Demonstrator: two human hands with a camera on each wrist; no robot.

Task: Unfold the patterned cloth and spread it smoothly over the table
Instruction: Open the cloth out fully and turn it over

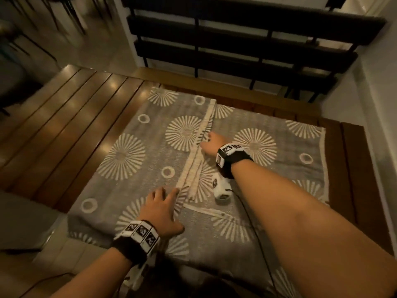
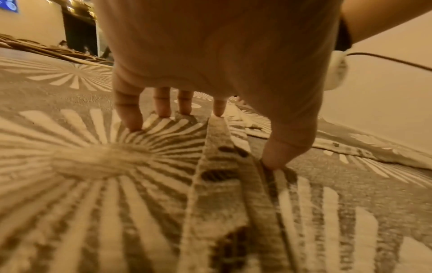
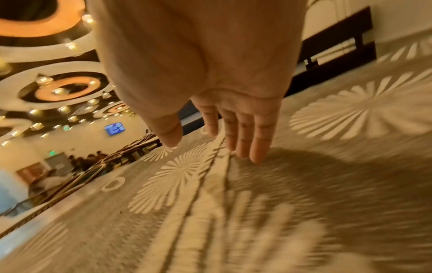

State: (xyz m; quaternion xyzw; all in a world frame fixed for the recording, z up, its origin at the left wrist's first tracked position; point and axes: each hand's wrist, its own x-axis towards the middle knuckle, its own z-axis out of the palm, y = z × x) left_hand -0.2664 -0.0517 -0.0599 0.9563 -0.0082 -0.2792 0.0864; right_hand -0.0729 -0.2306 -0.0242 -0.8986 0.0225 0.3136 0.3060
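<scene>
The patterned cloth [image 1: 268, 175] is a matt woven fabric, coarse and grainy in the wrist views, its pale sunburst motifs slightly raised against the grey ground. Its hem [image 1: 194, 166] is a thick, ribbed, cream band. The surface [image 1: 71, 117] is dark slatted wood, polished and glossy, throwing back lamp glints.

The patterned cloth [image 1: 133, 155] was grey, printed with cream sunbursts and small cream rings, its hem a pale cream band. The table [image 1: 71, 108] beneath was glossy brown wood in slats. The wristbands [image 1: 137, 235] looked black, with black-and-white square markers.
</scene>
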